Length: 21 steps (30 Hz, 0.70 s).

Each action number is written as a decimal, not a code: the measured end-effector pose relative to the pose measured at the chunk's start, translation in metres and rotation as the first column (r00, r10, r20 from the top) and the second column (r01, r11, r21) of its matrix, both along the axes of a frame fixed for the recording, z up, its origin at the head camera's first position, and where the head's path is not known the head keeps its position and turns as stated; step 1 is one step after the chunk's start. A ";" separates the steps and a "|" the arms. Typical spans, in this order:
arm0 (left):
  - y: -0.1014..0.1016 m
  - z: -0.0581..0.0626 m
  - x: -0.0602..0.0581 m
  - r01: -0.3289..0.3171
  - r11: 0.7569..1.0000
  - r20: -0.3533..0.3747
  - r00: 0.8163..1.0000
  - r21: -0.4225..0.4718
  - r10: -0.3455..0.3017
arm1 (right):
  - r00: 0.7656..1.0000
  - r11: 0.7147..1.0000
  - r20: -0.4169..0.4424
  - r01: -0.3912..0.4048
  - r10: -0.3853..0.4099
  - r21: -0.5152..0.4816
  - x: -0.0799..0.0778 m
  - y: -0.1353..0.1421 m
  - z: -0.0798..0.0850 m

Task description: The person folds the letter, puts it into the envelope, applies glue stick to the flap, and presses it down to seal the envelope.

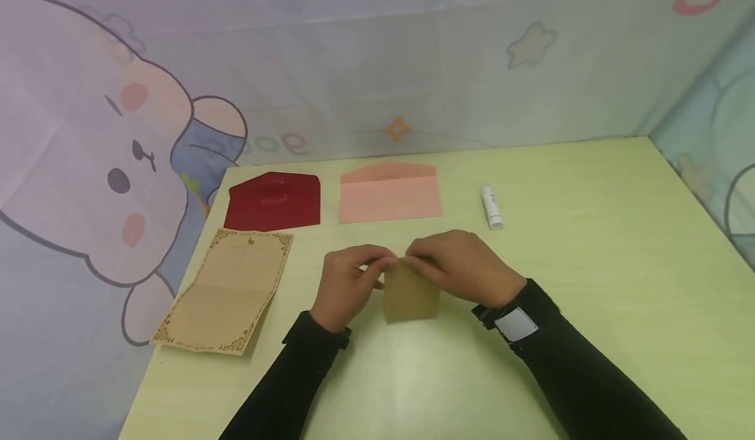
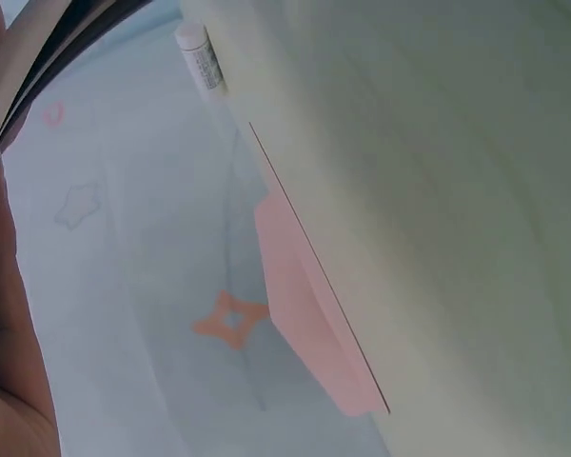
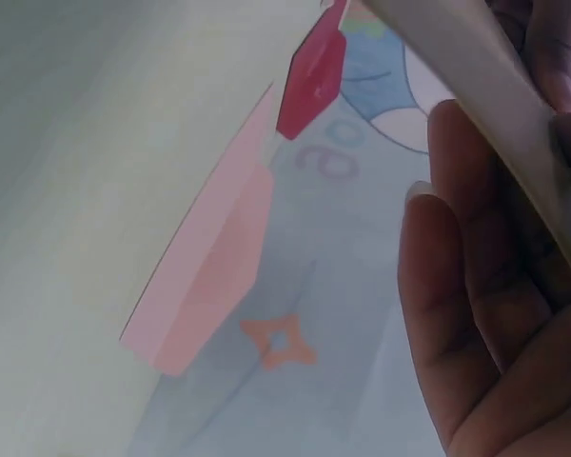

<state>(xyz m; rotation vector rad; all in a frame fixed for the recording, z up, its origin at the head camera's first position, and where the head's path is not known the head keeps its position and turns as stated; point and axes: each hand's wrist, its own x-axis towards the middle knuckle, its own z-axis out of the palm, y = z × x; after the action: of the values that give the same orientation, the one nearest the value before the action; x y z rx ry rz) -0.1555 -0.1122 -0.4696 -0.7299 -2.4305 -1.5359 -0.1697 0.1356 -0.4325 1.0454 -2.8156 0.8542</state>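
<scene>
Both hands hold a folded piece of tan paper (image 1: 412,299) above the table, its flat face toward me. My left hand (image 1: 352,279) pinches the upper left corner between thumb and fingers. At the upper edge on the other side, my right hand (image 1: 466,266) pinches it too, fingertips close to the left ones. Several layers show along the edge of the folded paper (image 2: 19,71) in the left wrist view. In the right wrist view the paper (image 3: 485,81) passes between the thumb side and the fingers of the right hand (image 3: 485,314).
A pink envelope (image 1: 389,200) and a dark red envelope (image 1: 274,204) lie with flaps raised at the back. A creased letter sheet with ornate borders (image 1: 227,292) is at the left edge. A white glue stick (image 1: 491,207) lies back right. A printed cloth (image 1: 354,53) hangs behind the table.
</scene>
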 end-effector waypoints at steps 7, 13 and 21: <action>-0.005 0.004 -0.003 -0.095 0.990 0.049 0.995 0.106 0.090 | 1.000 0.999 0.025 0.005 -0.003 -0.050 -0.004 0.013 0.003; -0.006 0.004 -0.006 -0.105 0.987 0.076 0.992 0.124 0.097 | 0.997 0.994 0.074 -0.008 0.016 -0.110 -0.009 0.020 0.003; -0.003 0.005 -0.003 -0.125 0.981 0.146 0.984 0.149 0.103 | 0.995 0.987 0.095 0.019 -0.004 -0.159 -0.008 0.022 0.004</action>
<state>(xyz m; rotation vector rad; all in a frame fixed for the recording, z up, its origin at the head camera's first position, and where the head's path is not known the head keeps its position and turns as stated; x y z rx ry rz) -0.1583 -0.1154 -0.4644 -0.4610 -2.3623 -1.7612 -0.1781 0.1572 -0.4284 0.9909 -2.7676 1.1353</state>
